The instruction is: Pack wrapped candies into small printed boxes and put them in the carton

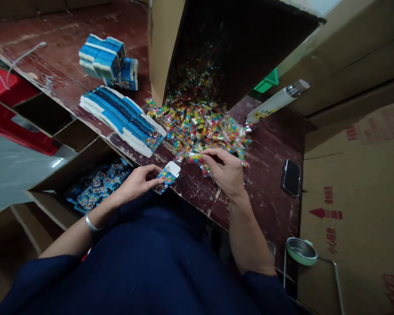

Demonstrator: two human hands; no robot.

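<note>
My left hand grips a small blue printed carton at the table's front edge, its white end flap standing up. Between the thumb and fingers of my right hand is a small clear candy packet, pinched just right of the carton. Beyond that hand, a heap of colourful candy packets spills from a tipped cardboard box. A row of flattened blue cartons lies to the left of the heap, and banded stacks of blue cartons sit farther back.
Below the table at left, an open cardboard box holds many filled blue cartons. A white bottle and a phone are on the table's right side. Large cardboard boxes line the right. A red stool stands left.
</note>
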